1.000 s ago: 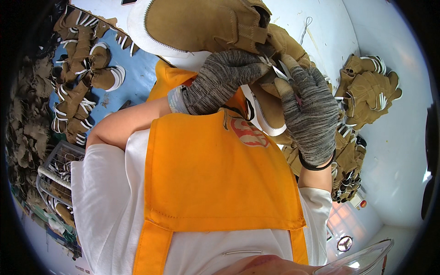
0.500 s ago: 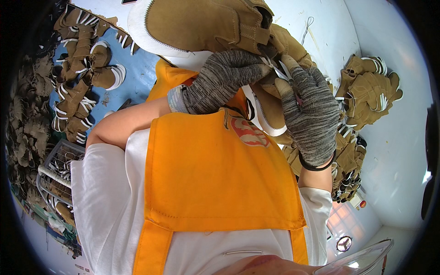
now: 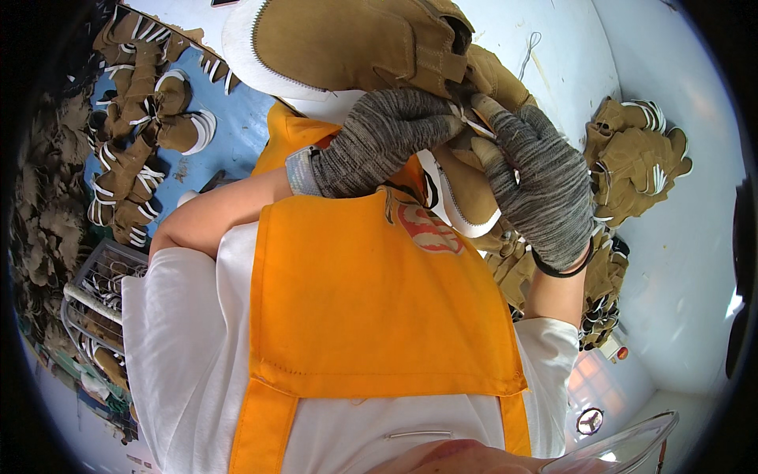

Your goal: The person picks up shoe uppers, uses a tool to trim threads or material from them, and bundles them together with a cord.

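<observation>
A tan suede shoe upper [image 3: 339, 43], with a white margin and zigzag stitching round its toe, lies at the top middle. My left hand [image 3: 387, 142], in a grey knitted glove, is closed with its fingertips pinching at the upper's lower right edge. Facing it, my right hand [image 3: 541, 178], gloved alike with bare thumb and fingertip, is closed round something mostly hidden in the palm. A thin pale strip [image 3: 478, 125] shows between the fingertips of both hands; whether it is a blade or a lace I cannot tell. Below them hangs a second tan upper [image 3: 471, 189] with a white edge.
Several tan uppers with white trim [image 3: 643, 158] are heaped at the right, and more uppers [image 3: 134, 150] lie on a blue surface at the left. A grey wire basket [image 3: 99, 292] stands at the lower left. My orange apron [image 3: 379, 308] is close under the hands.
My right hand has shifted slightly right and tilted, its fingertips moving closer to the left ones. Less of the pale strip shows now. The left hand and large upper have hardly moved.
</observation>
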`<act>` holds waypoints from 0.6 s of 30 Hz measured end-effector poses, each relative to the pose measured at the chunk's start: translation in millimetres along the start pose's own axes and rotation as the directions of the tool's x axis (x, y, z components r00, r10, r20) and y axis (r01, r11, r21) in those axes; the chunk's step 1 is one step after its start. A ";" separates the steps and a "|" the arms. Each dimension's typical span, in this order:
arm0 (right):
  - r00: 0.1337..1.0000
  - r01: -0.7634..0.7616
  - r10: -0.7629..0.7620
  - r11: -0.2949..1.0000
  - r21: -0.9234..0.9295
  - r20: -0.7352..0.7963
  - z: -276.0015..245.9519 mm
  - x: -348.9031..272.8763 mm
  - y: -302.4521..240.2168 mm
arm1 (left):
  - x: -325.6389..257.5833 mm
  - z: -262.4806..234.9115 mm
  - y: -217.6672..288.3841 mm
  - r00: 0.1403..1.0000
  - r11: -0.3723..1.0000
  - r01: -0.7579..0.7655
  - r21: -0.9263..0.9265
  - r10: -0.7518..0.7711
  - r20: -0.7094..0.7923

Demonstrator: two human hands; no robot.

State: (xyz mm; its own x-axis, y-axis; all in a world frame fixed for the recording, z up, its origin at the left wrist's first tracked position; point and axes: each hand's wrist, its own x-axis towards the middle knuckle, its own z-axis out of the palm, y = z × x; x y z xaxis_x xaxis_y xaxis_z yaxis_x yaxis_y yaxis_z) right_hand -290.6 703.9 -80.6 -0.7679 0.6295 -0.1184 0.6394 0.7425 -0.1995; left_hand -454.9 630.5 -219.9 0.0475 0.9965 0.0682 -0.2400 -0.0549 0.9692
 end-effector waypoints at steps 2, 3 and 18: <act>1.000 0.005 -0.005 0.996 0.089 0.005 -0.5 1.2 5.1 | 1.3 -1.7 0.6 0.998 0.995 -0.063 0.081 0.062 0.015; 1.000 0.005 -0.006 0.991 0.133 0.008 -0.6 1.3 6.0 | 1.4 -1.7 2.7 0.999 0.998 -0.033 0.045 0.033 0.003; 0.994 0.078 -0.084 0.994 0.083 0.069 2.3 8.6 15.3 | 4.4 -4.5 10.8 0.993 0.993 0.112 -0.022 -0.113 -0.019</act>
State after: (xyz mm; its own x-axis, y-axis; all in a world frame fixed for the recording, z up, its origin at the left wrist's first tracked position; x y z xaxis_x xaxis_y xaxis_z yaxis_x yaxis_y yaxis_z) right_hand -287.5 720.2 -87.0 -0.8194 0.5481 -0.1679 0.5725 0.7678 -0.2878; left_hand -461.6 634.6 -210.3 0.0555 0.9974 -0.0459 -0.2541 0.0586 0.9654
